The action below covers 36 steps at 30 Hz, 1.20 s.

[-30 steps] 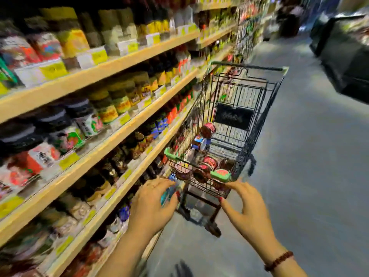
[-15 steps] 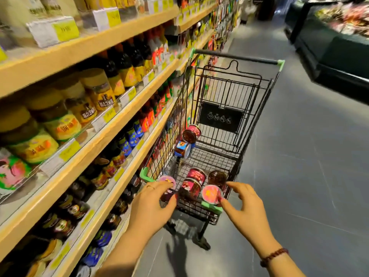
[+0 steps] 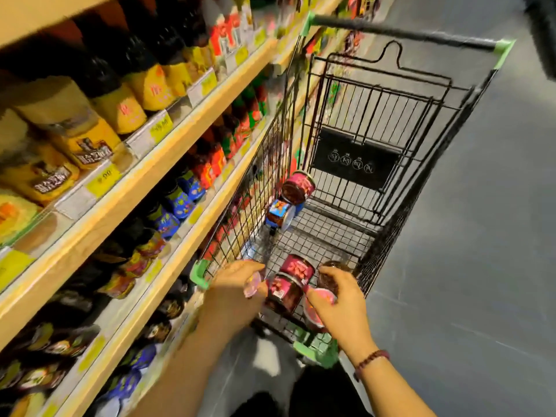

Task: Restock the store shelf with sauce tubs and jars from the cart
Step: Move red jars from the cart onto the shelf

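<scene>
The black wire cart [image 3: 373,94] with green corners stands beside the shelf [image 3: 180,127]. At its near end lie two red-labelled jars [image 3: 296,267], a dark jar [image 3: 331,281] and pink-lidded tubs. Both my hands are inside that end. My left hand [image 3: 231,296] curls round one pink-lidded tub [image 3: 252,285]. The fingers and thumb of my right hand [image 3: 337,305] wrap another pink-lidded tub [image 3: 316,311], just in front of the dark jar. Farther along the basket lie a red-labelled jar [image 3: 298,188] and a blue-labelled jar [image 3: 279,213].
Wooden shelves on the left hold yellow-labelled jars [image 3: 87,142], dark bottles [image 3: 156,64], blue-labelled jars [image 3: 180,203] and dark jars lower down. Yellow price tags [image 3: 162,129] line the shelf edges. Grey aisle floor [image 3: 481,236] lies to the right of the cart.
The view has come closer to the cart. Both hands moved from its near rim into the basket and closed on the pink-lidded tubs.
</scene>
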{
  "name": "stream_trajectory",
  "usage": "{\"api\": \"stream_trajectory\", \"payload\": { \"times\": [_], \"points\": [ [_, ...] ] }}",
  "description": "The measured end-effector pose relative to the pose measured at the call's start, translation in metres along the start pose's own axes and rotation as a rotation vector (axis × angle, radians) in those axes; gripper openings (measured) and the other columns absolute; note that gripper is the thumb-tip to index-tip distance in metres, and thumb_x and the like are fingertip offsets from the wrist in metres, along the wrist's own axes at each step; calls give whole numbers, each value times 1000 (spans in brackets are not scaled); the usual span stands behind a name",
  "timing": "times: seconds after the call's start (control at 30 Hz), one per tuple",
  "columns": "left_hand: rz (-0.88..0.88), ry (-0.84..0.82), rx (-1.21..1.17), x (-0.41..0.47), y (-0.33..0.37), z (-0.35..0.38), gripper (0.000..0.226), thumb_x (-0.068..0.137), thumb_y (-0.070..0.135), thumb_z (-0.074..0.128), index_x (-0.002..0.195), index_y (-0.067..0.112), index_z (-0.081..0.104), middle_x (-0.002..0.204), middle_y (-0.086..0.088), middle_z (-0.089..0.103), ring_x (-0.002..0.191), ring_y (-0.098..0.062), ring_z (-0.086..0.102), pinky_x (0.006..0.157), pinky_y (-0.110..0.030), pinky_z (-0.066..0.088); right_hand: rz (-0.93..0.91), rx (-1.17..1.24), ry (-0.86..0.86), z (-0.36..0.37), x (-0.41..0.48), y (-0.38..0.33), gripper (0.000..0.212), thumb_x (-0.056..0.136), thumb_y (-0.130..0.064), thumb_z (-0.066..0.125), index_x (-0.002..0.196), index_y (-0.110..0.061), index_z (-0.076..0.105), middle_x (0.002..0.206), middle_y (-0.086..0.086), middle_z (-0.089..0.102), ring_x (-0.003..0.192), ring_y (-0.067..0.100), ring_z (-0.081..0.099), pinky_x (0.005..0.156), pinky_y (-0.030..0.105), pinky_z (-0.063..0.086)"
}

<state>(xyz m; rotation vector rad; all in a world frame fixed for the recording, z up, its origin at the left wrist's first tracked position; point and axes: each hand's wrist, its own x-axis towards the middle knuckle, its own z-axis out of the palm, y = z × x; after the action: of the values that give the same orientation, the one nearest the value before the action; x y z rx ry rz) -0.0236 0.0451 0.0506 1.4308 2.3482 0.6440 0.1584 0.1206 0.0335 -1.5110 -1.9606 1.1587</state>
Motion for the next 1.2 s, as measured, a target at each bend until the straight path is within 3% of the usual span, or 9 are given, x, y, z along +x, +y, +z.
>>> {"api": "stream_trajectory", "payload": {
  "times": [0.17,0.27,0.33,0.4,0.47,0.8,0.93,1.07,1.2],
  "points": [
    [-90,-138,-55,22,5,20,39,80,38,52,116,29,62,110,7,60,103,-12,53,76,-20,39,99,12,-84,9,32,21,47,81,-33,73,124,-23,57,115,-6,52,102,8,50,86,15,37],
    [-100,-225,-71,42,4,32,43,79,38,53,121,27,61,118,5,58,111,-16,53,84,-24,43,193,53,-112,12,51,29,45,83,-30,72,124,-22,56,119,-5,51,82,-3,48,64,5,41],
    [-86,-274,-69,61,1,39,44,81,38,54,122,24,60,123,4,58,116,-16,51,94,-25,42,256,80,-82,17,66,37,42,84,-26,72,123,-20,57,118,-4,52,74,-6,49,60,1,42],
    [-52,-322,-24,83,-4,46,41,85,33,58,125,25,59,123,5,57,114,-15,52,92,-25,42,339,123,-46,24,78,45,43,83,-24,73,122,-19,58,122,-2,54,85,0,55,70,2,43],
    [-13,-369,3,103,-10,55,41,85,35,58,125,27,57,118,4,58,105,-17,57,85,-28,48,435,184,12,34,86,55,44,80,-23,75,121,-17,58,125,3,57,102,13,56,88,19,45],
    [117,-623,46,154,-36,116,45,85,37,54,127,21,56,128,-5,57,117,-22,51,97,-35,44,829,184,189,108,94,114,57,72,-22,81,121,-11,54,117,13,59,110,31,58,93,34,46],
    [109,-651,54,155,-50,135,55,81,44,49,127,15,57,128,-9,58,117,-27,54,96,-37,46,840,191,230,124,93,129,66,66,-25,84,121,-11,49,120,11,55,112,32,54,97,42,47],
    [83,-670,47,149,-68,150,50,80,43,53,122,19,61,123,-7,60,114,-25,55,95,-33,46,837,13,172,132,95,134,80,59,-38,82,125,-11,47,124,12,52,117,32,50,96,37,43],
    [70,-618,-32,144,-75,155,35,84,23,64,117,14,64,116,-2,62,107,-19,57,86,-22,41,805,-123,24,138,92,141,114,60,-37,86,148,-11,19,150,10,28,139,28,26,113,37,29]
  ]
}}
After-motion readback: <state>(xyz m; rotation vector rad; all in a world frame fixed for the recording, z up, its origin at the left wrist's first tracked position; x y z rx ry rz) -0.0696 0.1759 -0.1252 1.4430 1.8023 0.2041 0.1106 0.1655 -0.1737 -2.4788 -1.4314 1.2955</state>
